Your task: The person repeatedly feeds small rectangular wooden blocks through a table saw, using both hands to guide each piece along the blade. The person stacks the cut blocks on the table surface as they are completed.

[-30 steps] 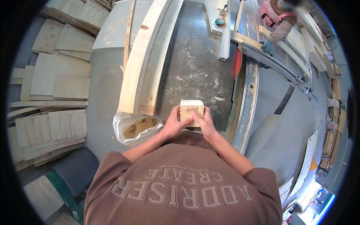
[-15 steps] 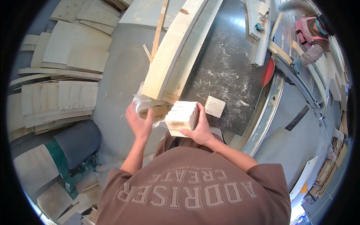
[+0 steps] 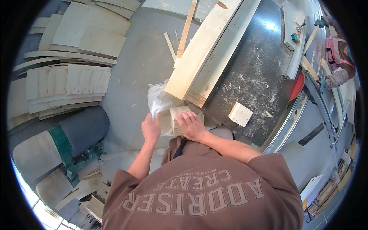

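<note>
My left hand (image 3: 151,129) is closed on the gathered edge of a clear plastic bag (image 3: 159,99) hanging at the near end of the table. My right hand (image 3: 193,127) grips a stack of square wooden pieces (image 3: 175,115) from above, its fingers curled over them. The stack is low at the bag's mouth, close to my lap; how far it sits inside is hard to see. One square wooden block (image 3: 241,114) lies apart on the dark, dusty tabletop (image 3: 249,73), right of my hands.
Long pale boards (image 3: 205,55) run along the table's left side. Piled wood sheets (image 3: 86,36) and a grey padded roll (image 3: 82,132) stand at left. At far right are a green power tool (image 3: 295,37), a red disc (image 3: 297,87) and a co-worker's gloved hand (image 3: 321,82).
My right hand has lowered the stack to the bag and turned over on top of it. My left hand, open before, has closed on the bag. The view has shifted left.
</note>
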`<state>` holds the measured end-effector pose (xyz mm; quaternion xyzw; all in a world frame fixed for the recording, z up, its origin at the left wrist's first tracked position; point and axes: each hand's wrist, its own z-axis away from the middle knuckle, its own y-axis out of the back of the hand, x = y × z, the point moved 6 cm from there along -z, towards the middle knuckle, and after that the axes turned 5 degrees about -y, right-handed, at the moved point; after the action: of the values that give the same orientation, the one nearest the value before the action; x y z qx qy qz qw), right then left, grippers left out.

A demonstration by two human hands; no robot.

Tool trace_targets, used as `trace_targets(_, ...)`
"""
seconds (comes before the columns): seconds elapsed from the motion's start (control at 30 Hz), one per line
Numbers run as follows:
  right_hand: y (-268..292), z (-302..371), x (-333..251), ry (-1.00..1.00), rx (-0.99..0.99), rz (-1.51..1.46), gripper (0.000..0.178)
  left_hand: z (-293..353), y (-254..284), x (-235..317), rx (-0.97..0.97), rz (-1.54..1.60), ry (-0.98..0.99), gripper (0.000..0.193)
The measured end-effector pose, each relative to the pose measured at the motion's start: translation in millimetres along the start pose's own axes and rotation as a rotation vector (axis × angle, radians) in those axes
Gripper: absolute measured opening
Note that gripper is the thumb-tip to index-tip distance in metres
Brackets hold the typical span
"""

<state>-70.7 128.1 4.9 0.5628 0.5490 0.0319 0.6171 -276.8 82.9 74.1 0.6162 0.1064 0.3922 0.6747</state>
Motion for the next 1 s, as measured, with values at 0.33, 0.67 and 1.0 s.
trace_targets(0.33,-137,0,69,-1.302,-0.392,-1.016,0.100,-11,7,-13,-0.078,0.055,-0.066,0.043)
trace_targets(0.67,-172,-28,34,-0.961,-0.906,-0.742,0.070,-30,11,-9,-0.054,0.098,-0.054,0.037)
trace_targets(1.0,30,5,33,-0.410,-0.148,-0.319,0.025,-53,16,-13,-0.005,-0.048,0.017,0.040)
